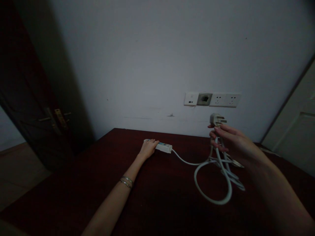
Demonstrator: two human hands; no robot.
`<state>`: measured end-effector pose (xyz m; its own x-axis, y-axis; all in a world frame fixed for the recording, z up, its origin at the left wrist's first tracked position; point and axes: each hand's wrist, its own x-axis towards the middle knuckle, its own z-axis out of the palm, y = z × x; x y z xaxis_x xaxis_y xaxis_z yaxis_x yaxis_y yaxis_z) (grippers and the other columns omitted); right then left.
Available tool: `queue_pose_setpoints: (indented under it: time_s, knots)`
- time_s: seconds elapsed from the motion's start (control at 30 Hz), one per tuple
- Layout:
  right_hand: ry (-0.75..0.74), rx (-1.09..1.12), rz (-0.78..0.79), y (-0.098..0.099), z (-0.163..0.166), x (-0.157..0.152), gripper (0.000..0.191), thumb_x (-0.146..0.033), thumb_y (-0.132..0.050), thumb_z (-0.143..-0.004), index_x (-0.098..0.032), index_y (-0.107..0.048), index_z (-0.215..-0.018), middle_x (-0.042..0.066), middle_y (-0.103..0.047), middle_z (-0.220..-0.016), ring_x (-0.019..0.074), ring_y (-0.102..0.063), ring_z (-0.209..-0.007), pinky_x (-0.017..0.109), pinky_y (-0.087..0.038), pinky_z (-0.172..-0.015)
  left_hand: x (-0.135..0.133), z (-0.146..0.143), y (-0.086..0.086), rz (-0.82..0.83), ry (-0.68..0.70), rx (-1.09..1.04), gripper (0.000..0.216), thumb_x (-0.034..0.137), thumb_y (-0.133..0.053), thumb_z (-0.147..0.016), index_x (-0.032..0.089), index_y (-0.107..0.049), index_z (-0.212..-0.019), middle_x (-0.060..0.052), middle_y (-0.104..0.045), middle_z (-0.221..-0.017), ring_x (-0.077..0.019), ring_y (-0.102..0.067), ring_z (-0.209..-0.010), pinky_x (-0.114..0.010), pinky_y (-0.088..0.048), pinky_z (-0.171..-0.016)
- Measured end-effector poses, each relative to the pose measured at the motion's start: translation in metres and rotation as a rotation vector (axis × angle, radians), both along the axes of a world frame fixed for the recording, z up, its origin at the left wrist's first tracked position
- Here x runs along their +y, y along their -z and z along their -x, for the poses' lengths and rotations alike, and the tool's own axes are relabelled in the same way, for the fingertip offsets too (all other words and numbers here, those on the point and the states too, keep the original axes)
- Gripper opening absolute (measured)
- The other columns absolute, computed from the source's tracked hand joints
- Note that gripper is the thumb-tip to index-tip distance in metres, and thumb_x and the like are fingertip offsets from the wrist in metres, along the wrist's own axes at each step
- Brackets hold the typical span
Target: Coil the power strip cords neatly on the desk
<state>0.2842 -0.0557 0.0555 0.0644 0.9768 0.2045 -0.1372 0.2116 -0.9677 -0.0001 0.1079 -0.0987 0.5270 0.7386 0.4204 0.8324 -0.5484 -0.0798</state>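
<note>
- The left hand (147,149) lies over the left part of a white power strip (164,147), fingers curled across its top and holding it on the dark red tabletop (157,200), near the wall (147,59).
- Metal bracelets (126,182) circle the left wrist.
- The right hand (231,134) is raised above the tabletop, thumb and fingers closed around a white three-pin plug (215,119), whose prongs point to the right.
- A white power cord (218,202) leaves the strip's right end and runs to a loosely looped bundle below the right hand; whether the lowest loops touch the tabletop, I cannot tell.
- The plug is just below a row of wall plates in the picture, apart from them: two white five-hole sockets (223,100) on the right, a grey-framed plate (204,99) and a white plate (190,99) on the left.
- A dark door (29,108) with a lever handle (45,119) stands at the left.
</note>
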Motion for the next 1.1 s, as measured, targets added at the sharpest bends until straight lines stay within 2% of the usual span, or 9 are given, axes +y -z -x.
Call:
queue_pose_setpoints:
  time_s: [0.3,0.67,0.8,1.1]
  knots:
    - [-0.074,-0.032,0.054,0.017,0.010,0.016,0.027,-0.037,-0.069,-0.068,-0.019,-0.058,-0.086,-0.002,-0.050,-0.063,0.0093,-0.052,-0.048,0.016,-0.027,-0.033,-0.001,-0.003,0.001,0.046,0.006,0.023,0.045,0.010,-0.044,-0.082,0.021,-0.050,-0.124,-0.011,-0.052,-0.127,-0.0212,-0.047,-0.118,-0.036,-0.033,-0.101]
    - [-0.110,-0.011,0.097,0.023,0.014,0.020,0.025,-0.035,-0.067,-0.071,-0.020,-0.056,-0.086,-0.003,-0.049,-0.062,0.0090,-0.051,-0.048,0.016,-0.026,-0.034,-0.003,-0.004,0.003,0.072,0.044,0.047,0.043,0.006,-0.044,-0.079,0.022,-0.053,-0.118,-0.009,-0.057,-0.119,-0.0200,-0.051,-0.113,-0.034,-0.035,-0.098]
    - [-0.107,-0.013,0.088,0.024,0.013,0.021,0.024,-0.035,-0.067,-0.071,-0.020,-0.056,-0.086,-0.003,-0.050,-0.063,0.0091,-0.052,-0.049,0.016,-0.026,-0.035,-0.003,-0.002,-0.003,0.107,0.079,0.063,0.044,0.003,-0.045,-0.077,0.022,-0.056,-0.115,-0.009,-0.060,-0.114,-0.0198,-0.053,-0.111,-0.035,-0.035,-0.097]
    - [-0.114,0.003,0.091,0.025,0.012,0.023,0.026,-0.036,-0.067,-0.071,-0.020,-0.056,-0.088,-0.003,-0.049,-0.062,0.0089,-0.052,-0.047,0.015,-0.025,-0.033,0.003,0.008,-0.023,0.326,0.200,0.092,0.044,0.007,-0.051,-0.073,0.024,-0.059,-0.113,-0.006,-0.063,-0.112,-0.0185,-0.057,-0.105,-0.028,-0.041,-0.090]
